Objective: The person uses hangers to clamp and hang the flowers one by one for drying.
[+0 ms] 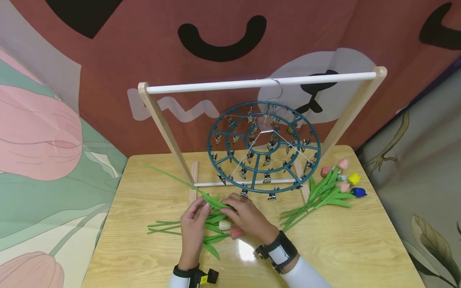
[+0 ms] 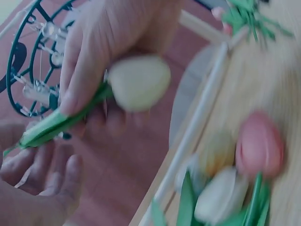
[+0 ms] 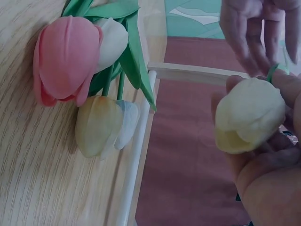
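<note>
A cream artificial tulip (image 3: 249,117) is held between the two hands above the table. My right hand (image 1: 248,218) grips its stem and leaf just below the bloom, which that hand hides in the head view. On the green leaf (image 1: 216,203) farther down, my left hand (image 1: 194,228) pinches with thumb and fingers. The long thin stem (image 1: 169,176) sticks out to the upper left. Below the hands lies a bunch of tulips, among them a pink tulip (image 3: 68,61) and a white tulip (image 2: 221,195).
A teal round clip hanger (image 1: 255,172) with several metal clips hangs from the white bar (image 1: 223,85) of a wooden rack behind the hands. Another bunch of tulips (image 1: 324,192), pink, yellow and blue, lies on the table (image 1: 144,260) at right.
</note>
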### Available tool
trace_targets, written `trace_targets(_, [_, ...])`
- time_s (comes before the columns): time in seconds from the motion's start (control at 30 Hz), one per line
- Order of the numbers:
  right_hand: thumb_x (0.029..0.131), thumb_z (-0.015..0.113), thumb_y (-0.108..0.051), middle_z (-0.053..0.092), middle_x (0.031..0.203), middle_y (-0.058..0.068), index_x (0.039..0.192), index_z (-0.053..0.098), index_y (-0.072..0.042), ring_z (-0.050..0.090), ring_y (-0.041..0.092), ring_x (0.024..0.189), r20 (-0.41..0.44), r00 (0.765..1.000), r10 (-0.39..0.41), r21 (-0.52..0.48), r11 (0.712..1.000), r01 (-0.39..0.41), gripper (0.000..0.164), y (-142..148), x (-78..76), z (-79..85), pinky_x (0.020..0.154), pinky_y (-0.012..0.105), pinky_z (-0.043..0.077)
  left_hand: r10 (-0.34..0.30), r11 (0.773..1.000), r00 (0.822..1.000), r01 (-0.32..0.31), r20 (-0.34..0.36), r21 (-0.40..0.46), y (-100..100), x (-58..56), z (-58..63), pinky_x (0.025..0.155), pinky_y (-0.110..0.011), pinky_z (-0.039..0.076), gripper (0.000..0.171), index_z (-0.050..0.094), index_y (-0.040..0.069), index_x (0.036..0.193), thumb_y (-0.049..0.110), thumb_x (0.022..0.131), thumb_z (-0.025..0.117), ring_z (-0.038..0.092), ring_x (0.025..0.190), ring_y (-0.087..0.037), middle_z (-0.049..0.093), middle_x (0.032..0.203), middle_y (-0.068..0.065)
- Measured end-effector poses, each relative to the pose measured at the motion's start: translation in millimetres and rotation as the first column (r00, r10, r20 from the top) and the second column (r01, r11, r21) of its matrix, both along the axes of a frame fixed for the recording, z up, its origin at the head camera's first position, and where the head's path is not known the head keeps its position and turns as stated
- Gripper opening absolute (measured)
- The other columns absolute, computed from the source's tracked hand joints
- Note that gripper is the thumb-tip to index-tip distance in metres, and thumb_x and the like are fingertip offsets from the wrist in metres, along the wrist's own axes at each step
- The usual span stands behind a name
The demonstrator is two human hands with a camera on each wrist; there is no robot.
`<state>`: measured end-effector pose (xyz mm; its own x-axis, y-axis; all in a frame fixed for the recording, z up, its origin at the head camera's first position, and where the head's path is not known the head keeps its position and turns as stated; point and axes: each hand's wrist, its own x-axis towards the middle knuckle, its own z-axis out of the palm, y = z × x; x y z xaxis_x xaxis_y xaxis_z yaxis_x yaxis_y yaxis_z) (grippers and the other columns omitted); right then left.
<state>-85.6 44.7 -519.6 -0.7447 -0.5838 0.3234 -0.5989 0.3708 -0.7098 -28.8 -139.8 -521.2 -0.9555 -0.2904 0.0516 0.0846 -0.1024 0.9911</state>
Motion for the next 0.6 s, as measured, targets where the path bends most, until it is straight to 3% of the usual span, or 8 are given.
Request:
trace_targets(0.17, [0.101, 0.067, -0.022, 0.067, 0.108, -0.004, 0.117, 0.072, -0.011, 0.064, 0.006, 0.096, -0.016, 1.0, 0.0, 0.01, 1.0, 0.001, 0.02, 1.5, 0.7, -1.0, 0.086, 0.02, 0.058, 0.039, 0.996, 0.999, -0.037, -0.03, 0.082, 12.4, -5.4, 2.2, 0.079, -0.029, 0.064, 0.024, 0.066, -0.012, 0.113, 0.006, 0.098, 0.069, 0.073, 0.088, -0.013, 0.074, 0.096, -0.003])
trace_targets(0.33, [0.102, 0.066, -0.028, 0.069, 0.12, 0.001, 0.124, 0.071, -0.011, 0.065, 0.015, 0.112, 0.071, 0.996, -0.045, 0.066, 0.997, 0.04, 0.028, 7.7, 4.5, -2.8, 0.101, 0.037, 0.057, -0.027, 0.993, 0.993, 0.04, -0.113, 0.114, 16.4, -8.5, 3.7, 0.088, -0.031, 0.063, 0.025, 0.058, -0.016, 0.114, 0.006, 0.102, 0.063, 0.075, 0.102, -0.021, 0.075, 0.108, -0.016])
trace_targets(0.4, [0.102, 0.065, -0.031, 0.068, 0.129, 0.004, 0.129, 0.069, -0.011, 0.063, 0.021, 0.123, 0.118, 0.99, -0.079, 0.099, 0.993, 0.068, 0.034, 12.6, 6.8, -3.7, 0.113, 0.049, 0.049, -0.043, 0.992, 0.988, 0.059, -0.146, 0.11, 16.5, -9.6, 3.9, 0.087, -0.031, 0.063, 0.025, 0.055, -0.016, 0.115, 0.005, 0.103, 0.061, 0.075, 0.102, -0.022, 0.073, 0.109, -0.02])
trace_targets(0.5, [0.102, 0.066, -0.036, 0.064, 0.14, 0.008, 0.136, 0.066, -0.012, 0.055, 0.03, 0.135, 0.166, 0.974, -0.151, 0.135, 0.982, 0.13, 0.042, 21.6, 11.4, -3.7, 0.118, 0.06, 0.04, -0.056, 0.993, 0.981, 0.074, -0.187, 0.096, 16.2, -11.2, 4.1, 0.084, -0.03, 0.064, 0.024, 0.053, -0.017, 0.116, 0.003, 0.104, 0.058, 0.075, 0.098, -0.022, 0.07, 0.107, -0.026])
trace_targets(0.6, [0.1, 0.068, -0.037, 0.062, 0.14, 0.012, 0.138, 0.062, -0.009, 0.055, 0.035, 0.132, 0.231, 0.949, -0.216, 0.12, 0.974, 0.192, 0.048, 28.8, 15.2, -1.0, 0.111, 0.059, 0.047, -0.064, 0.994, 0.977, 0.079, -0.203, 0.07, 15.8, -12.8, 4.1, 0.083, -0.029, 0.064, 0.024, 0.053, -0.017, 0.117, 0.002, 0.104, 0.057, 0.074, 0.096, -0.026, 0.067, 0.105, -0.027])
